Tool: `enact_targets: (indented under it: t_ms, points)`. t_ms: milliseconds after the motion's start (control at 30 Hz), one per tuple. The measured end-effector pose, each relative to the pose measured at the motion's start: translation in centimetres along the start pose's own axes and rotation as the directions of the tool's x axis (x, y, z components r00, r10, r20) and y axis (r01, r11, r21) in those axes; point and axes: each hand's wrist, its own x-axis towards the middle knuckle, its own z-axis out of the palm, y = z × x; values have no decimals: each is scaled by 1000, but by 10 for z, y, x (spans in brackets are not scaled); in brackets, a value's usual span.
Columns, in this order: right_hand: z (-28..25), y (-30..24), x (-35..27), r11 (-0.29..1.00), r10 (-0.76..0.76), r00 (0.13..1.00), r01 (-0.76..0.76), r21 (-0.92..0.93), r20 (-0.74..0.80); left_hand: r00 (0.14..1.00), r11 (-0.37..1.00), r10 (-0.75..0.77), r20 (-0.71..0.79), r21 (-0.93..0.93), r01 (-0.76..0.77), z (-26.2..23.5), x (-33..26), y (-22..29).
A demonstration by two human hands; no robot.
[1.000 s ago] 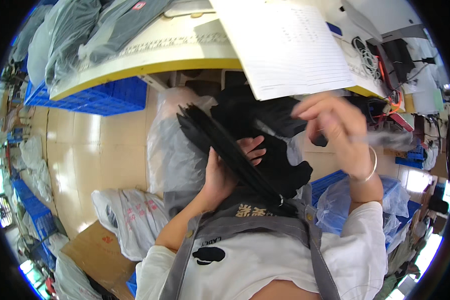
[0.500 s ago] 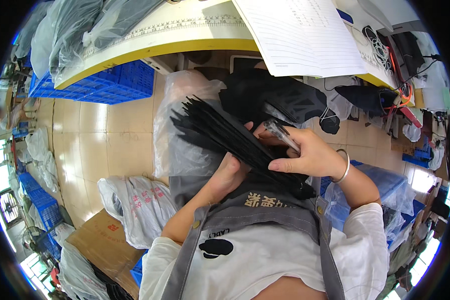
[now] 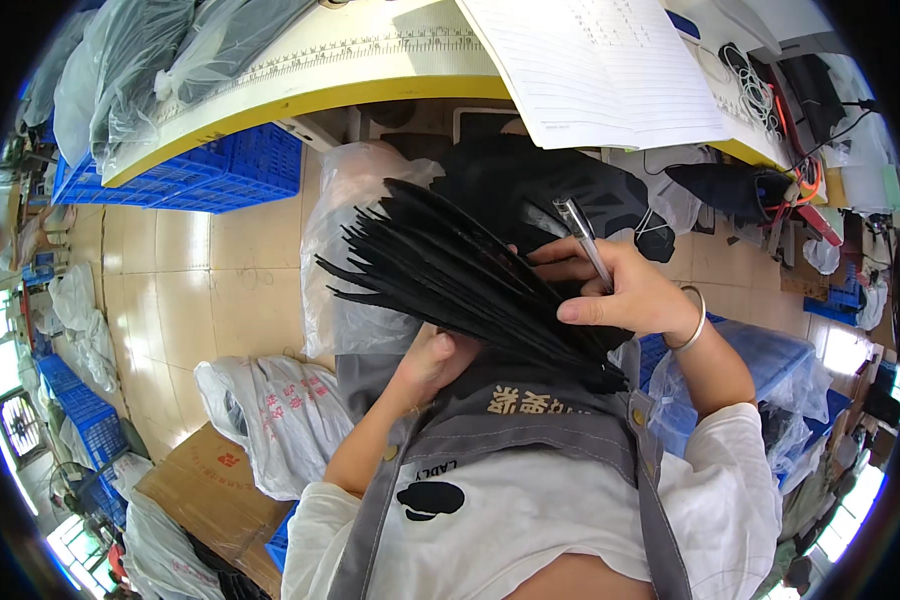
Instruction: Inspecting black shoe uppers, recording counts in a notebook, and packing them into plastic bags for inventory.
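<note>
Your right hand holds a glossy metal pen over a fanned stack of matt black cloth strips. At 11 o'clock from the strips, clear glossy plastic bags lie on the smooth table. At 1 o'clock sits matt white ruled paper.

Bright, even daylight; sharp centre; fisheye-bent edges, black corners.

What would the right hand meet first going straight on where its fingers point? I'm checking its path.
Probably the fanned stack of thin black strips, already under the right hand; depth is unclear.
</note>
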Motion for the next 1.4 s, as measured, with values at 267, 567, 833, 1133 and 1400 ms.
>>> enact_targets:
  t_ms: [267,567,833,1133,1400]
  points:
    - [4,-17,-6,978,-96,995,90,-187,-24,988,995,-86,-125,-51,80,-25,-23,-9]
    - [22,-8,-4,961,-250,958,227,-157,-143,985,990,-140,-99,-25,138,-25,-24,-7]
    - [12,-21,-4,760,-374,927,310,-572,6,993,993,-115,32,33,114,-8,-9,0]
    - [11,-20,-8,792,-362,932,310,-526,5,981,988,-145,-132,37,151,-11,-19,0]
    - [17,-20,-11,784,-386,922,325,-529,-6,986,988,-111,-126,-123,95,-26,-23,-10]
